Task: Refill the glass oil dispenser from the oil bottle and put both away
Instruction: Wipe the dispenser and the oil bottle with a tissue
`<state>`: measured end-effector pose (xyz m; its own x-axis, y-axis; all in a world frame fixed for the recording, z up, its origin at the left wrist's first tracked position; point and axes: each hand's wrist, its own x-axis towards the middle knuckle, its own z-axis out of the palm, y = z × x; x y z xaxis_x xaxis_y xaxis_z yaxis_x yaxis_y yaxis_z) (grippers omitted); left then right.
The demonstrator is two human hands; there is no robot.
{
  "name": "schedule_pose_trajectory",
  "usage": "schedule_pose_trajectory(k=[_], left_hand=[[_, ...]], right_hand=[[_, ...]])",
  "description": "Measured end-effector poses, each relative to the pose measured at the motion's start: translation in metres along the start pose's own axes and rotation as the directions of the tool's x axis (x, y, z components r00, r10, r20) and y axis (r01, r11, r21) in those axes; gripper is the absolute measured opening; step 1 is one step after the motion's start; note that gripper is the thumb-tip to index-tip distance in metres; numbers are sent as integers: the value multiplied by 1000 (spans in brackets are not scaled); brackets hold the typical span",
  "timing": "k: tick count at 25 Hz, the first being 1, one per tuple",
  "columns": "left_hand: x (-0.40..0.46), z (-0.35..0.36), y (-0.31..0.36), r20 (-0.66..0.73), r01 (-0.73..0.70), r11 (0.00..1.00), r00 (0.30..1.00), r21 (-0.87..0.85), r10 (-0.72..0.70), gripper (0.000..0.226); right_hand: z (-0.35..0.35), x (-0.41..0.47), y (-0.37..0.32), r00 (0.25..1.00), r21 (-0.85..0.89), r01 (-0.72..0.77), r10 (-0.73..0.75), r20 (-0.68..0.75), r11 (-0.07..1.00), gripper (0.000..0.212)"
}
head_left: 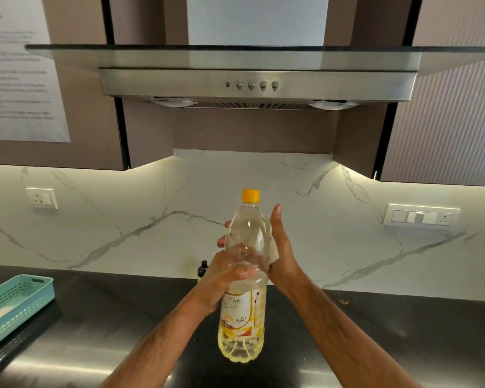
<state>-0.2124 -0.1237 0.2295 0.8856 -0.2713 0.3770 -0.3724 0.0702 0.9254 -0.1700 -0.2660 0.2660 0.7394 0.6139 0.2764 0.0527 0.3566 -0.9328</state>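
I hold the clear plastic oil bottle (242, 312) upright in the air in front of me. Its yellow cap (250, 195) is on and yellow oil sits in its lower part. My left hand (224, 278) grips the bottle around its middle, above the label. My right hand (280, 245) presses a white tissue (272, 252) against the bottle's upper right side, thumb pointing up and fingers wrapped behind. A black top of a small bottle (203, 268), perhaps the dispenser, peeks out behind my left hand on the counter; its body is hidden.
A dark glossy countertop (95, 317) runs below the bottle. A teal plastic basket (14, 303) sits at the left edge. A steel range hood (255, 82) hangs overhead between wall cabinets. Wall sockets (420, 215) are set in the marble backsplash.
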Motion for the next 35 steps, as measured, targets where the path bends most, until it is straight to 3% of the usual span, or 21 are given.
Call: schedule_pose_trajectory(k=[2,4,8,11,14,16,19,21,23,25,27,30,35], left_hand=[[0,3,7,-80,10,999,997,41,-7,46],[3,1,10,-159,11,996,987,92,4,52],[8,-3,6,-246,57,950,969,306,21,37],[10,4,3,-295,83,909,955,409,45,39],[9,8,6,-326,109,832,941,544,90,55],[6,6,6,-318,104,829,943,549,92,48],[-3,0,7,-264,73,838,961,541,86,42],[-8,-5,7,-164,51,850,986,525,42,44],[-12,-5,9,-55,48,883,998,468,-26,53],[-13,-4,12,30,55,932,997,357,-70,55],[-12,-2,10,54,36,977,997,208,-48,54],[-11,1,10,-11,16,990,1000,137,-15,60],[-9,2,15,-91,-9,983,995,182,26,55]], right_hand=[[9,-15,10,984,-168,33,-61,-165,985,96],[15,-22,17,968,-271,53,-116,-222,961,87],[16,-25,33,962,-396,97,-188,-199,913,103],[25,-24,24,940,-496,128,-265,-216,859,79],[26,-18,15,919,-592,134,-323,-226,794,91],[30,-15,9,907,-636,123,-347,-240,762,88],[29,-14,-12,888,-585,153,-371,-273,796,66],[19,-13,-27,927,-483,179,-312,-209,857,75],[10,-13,-35,979,-309,168,-194,-56,936,89],[7,-9,-35,989,-164,133,-119,93,978,91],[10,-3,-32,985,-65,101,-91,145,993,93],[14,-1,-22,995,-17,88,-87,55,996,100],[19,-24,6,979,-220,48,-89,-183,974,109]])
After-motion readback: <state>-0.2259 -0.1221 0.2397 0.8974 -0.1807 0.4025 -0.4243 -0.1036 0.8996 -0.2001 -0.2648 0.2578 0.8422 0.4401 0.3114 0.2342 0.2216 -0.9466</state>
